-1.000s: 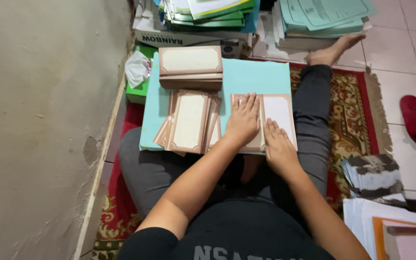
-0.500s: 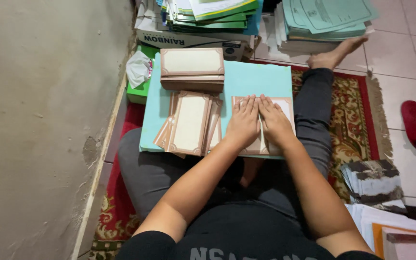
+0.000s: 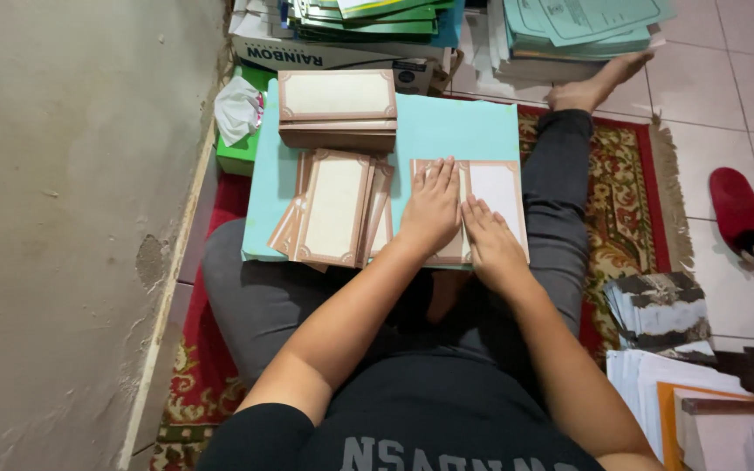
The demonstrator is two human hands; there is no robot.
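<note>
Card (image 3: pixel 495 196) on board (image 3: pixel 455 131), under hands (image 3: pixel 460 227)

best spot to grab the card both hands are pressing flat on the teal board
Probably the bare right edge of the brown-bordered card, coming from the right: it lies flat on the teal board, and the left hand and right hand cover its left and middle.

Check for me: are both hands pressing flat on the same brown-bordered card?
Yes, the left hand and right hand lie side by side, palms down, on the one brown-bordered card resting on the turquoise board.
</note>
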